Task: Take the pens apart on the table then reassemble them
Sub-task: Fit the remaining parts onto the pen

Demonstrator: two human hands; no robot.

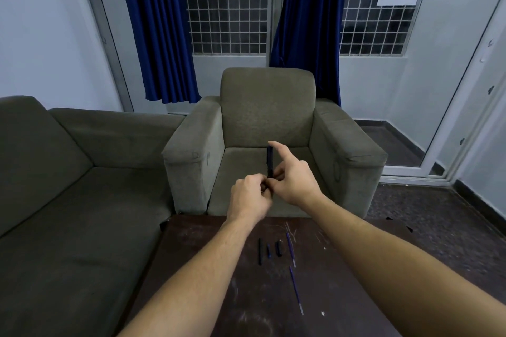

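Head view: a dark pen stands upright, long axis vertical. The left hand curls round its lower end and the right hand pinches the barrel, forefinger extended.

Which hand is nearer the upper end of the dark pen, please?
Right. The right hand holds the dark pen midway, forefinger raised beside its top; the left hand grips its bottom.
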